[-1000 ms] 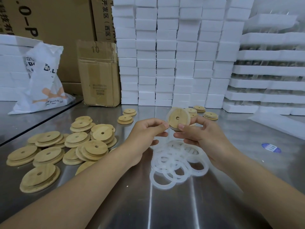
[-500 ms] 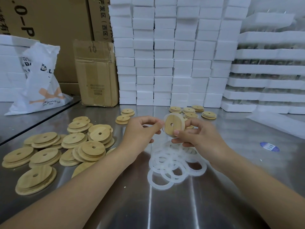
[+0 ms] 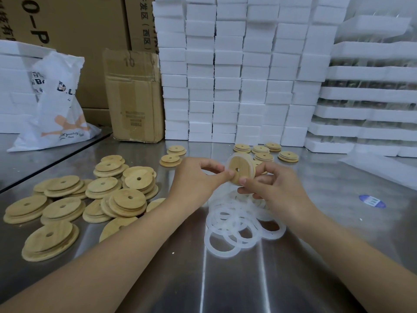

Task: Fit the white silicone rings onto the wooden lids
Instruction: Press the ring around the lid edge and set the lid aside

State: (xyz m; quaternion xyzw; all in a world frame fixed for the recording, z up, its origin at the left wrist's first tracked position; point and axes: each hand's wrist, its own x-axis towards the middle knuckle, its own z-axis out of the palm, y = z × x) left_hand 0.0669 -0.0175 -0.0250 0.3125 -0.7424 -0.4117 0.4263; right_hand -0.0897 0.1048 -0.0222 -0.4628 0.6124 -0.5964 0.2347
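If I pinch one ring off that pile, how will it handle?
Likely floppy: the white silicone rings are thin, translucent bands, so one would probably sag. They overlap in a heap, so a neighbour may drag along. Lying flat on the steel table, they seem unlikely to roll.

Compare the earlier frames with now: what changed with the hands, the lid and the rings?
The wooden lid dropped slightly towards the table, both hands with it. The left hand and right hand still pinch its edge; nothing was taken or let go. The pile of silicone rings and the stacked lids stayed as they were.
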